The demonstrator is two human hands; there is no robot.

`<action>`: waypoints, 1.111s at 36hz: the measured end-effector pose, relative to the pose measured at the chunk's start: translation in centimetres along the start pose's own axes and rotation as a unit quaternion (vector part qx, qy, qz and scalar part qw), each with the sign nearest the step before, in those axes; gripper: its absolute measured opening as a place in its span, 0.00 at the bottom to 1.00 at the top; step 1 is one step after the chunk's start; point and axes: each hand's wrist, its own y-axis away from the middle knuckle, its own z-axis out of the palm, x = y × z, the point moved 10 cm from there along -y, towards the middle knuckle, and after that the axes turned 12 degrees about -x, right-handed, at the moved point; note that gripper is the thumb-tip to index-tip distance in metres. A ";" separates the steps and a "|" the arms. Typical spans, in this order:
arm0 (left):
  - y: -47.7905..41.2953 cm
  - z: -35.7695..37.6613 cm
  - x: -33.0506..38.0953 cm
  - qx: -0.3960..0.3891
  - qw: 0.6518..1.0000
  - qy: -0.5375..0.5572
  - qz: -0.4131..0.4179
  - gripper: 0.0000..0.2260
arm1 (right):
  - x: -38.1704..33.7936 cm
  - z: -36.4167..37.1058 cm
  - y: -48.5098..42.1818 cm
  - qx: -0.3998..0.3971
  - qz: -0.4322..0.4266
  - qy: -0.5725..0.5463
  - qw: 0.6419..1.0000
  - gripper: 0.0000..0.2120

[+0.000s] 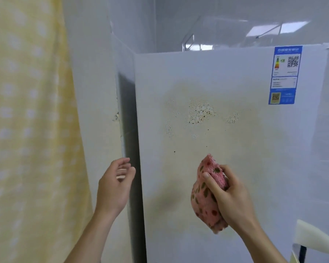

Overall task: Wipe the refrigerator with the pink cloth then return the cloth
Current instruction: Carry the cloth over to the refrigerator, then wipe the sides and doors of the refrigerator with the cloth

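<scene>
1. Right hand (230, 196): grips bunched cloth (205, 194) against fridge (235, 130) door.
2. Left hand (114, 183): fingers loose, holds nothing.
3. Step: wiping. Next, probably: lift to stain (199, 112).

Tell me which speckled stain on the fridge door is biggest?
The middle patch, above the pink cloth in the right hand. It is wider and denser than the left patch and the right patch.
</scene>
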 end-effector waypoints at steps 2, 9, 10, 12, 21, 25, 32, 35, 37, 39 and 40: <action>-1.2 -0.4 1.1 0.023 0.997 -0.066 0.034 0.11 | -0.5 -0.1 -0.6 0.016 -0.004 -0.006 1.000 0.07; -6.7 -1.8 6.8 0.081 0.934 -0.278 0.209 0.21 | -2.5 0.7 -3.5 0.045 0.004 -0.123 0.991 0.07; -7.5 -2.2 7.3 0.097 0.923 -0.296 0.225 0.23 | -3.1 0.6 -3.7 0.044 0.001 -0.141 0.989 0.08; -9.0 -2.9 8.0 0.118 0.908 -0.325 0.235 0.26 | -4.6 0.0 -4.3 0.051 -0.019 -0.147 0.988 0.08; -13.9 -4.4 8.3 0.197 0.865 -0.371 0.276 0.23 | -11.0 -2.8 -5.3 0.192 -0.169 -0.101 0.961 0.08; -14.3 -4.5 7.8 0.232 0.846 -0.362 0.314 0.23 | -13.1 -2.0 -6.7 0.245 -0.236 -0.032 0.940 0.07; -14.8 -4.4 7.2 0.261 0.841 -0.325 0.345 0.23 | -18.6 6.6 -10.8 0.184 -0.348 0.169 0.904 0.18; -15.0 -4.6 6.9 0.268 0.838 -0.322 0.349 0.24 | -18.4 11.0 -13.1 0.118 -0.345 0.245 0.898 0.23; -15.0 -4.6 7.0 0.272 0.833 -0.324 0.356 0.24 | -19.0 12.0 -13.4 0.131 -0.384 0.294 0.866 0.21; -15.0 -4.7 7.1 0.273 0.832 -0.321 0.360 0.24 | -19.5 12.2 -13.6 0.149 -0.418 0.330 0.833 0.19; -15.0 -4.8 7.2 0.273 0.833 -0.320 0.360 0.24 | -19.8 12.1 -13.8 0.153 -0.431 0.343 0.820 0.19</action>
